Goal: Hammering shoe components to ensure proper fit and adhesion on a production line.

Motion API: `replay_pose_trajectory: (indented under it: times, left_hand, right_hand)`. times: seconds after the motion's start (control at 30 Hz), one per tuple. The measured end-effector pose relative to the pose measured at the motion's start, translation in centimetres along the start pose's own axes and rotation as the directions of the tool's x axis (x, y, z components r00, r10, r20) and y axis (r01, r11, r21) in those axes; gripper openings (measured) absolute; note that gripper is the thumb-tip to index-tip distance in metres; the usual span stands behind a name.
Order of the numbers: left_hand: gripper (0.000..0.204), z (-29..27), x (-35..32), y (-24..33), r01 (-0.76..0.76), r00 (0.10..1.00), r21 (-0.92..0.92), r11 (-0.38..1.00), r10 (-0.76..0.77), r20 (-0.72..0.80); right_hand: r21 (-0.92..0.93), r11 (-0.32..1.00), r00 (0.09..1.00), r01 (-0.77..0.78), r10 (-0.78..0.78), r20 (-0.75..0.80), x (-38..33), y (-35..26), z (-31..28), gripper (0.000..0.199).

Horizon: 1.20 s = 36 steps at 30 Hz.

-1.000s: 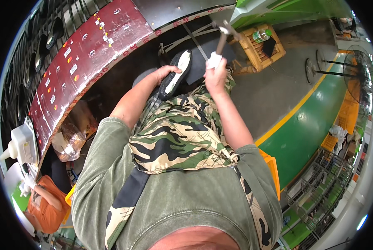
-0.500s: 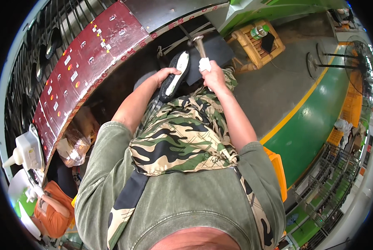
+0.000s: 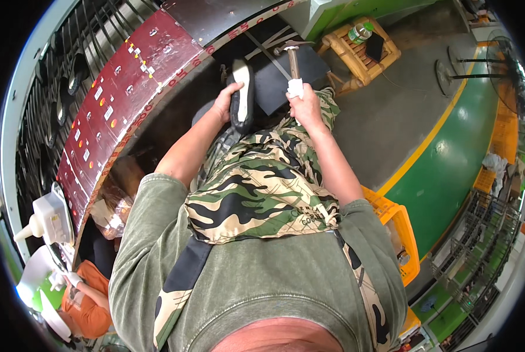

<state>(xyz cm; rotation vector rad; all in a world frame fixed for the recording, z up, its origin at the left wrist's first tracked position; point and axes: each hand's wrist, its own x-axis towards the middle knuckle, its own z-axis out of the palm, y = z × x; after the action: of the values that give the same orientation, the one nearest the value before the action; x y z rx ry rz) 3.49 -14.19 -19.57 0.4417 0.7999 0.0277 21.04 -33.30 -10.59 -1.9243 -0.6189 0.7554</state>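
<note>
Shoe sits in my left hand, sole turned up toward me: a black upper with a pale sole, its toe pointing away from my body and its heel end down by my lap. My left hand is wrapped around the shoe's left side, thumb and fingers closed on the edge, so it has a firm hold. My right hand is closed into a fist around the wooden handle of a hammer, with a bit of white cloth or tape showing just above my knuckles. The hammer stands nearly upright, its metal head up and away from me, above a dark flat block that lies just beyond the shoe; I cannot tell whether the head touches anything. The two hands are close together, the shoe just to the left of the hammer handle. Below them my lap is covered by a camouflage apron over an olive shirt. A long red curved panel with small labels sweeps along my left. Ahead to the right stands a small wooden stool with a green bottle on it. An orange plastic crate sits by my right elbow, on grey floor edged by a yellow line and green paint. Another person in orange is low at my left.
</note>
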Motion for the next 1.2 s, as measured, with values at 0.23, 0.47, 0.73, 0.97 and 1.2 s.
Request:
replay_pose_trajectory:
  times: [0.23,0.47,0.73,0.97,1.2]
  left_hand:
    - [0.036,3.7,1.4,1.2,-0.529,0.845,-0.392,0.753,0.423,-0.328]
    - [0.036,1.9,2.2,0.3,-0.589,0.786,-0.347,0.730,0.417,-0.456]
    - [0.043,1.0,-3.4,-2.3,-0.524,0.852,-0.443,0.728,0.442,-0.283]
    - [0.043,-3.2,-9.6,0.4,-0.269,0.943,0.140,0.953,0.290,-0.165]
    - [0.033,-0.3,-10.6,-2.4,-0.207,0.963,0.384,0.900,0.256,-0.082]
  right_hand:
    - [-0.034,0.994,0.993,0.108,-0.110,-0.037,-3.1,0.1,-1.8,0.028]
    - [-0.225,0.933,0.951,0.281,-0.303,-0.069,-4.9,1.1,-0.3,0.030]
    - [-0.503,0.859,0.996,0.094,-0.079,0.051,-3.6,3.9,1.0,0.035]
    - [-0.474,0.869,0.989,0.145,-0.125,0.073,-3.4,3.5,0.1,0.029]
    - [-0.278,0.897,0.926,0.344,-0.373,-0.055,-2.1,-3.3,-2.0,0.029]
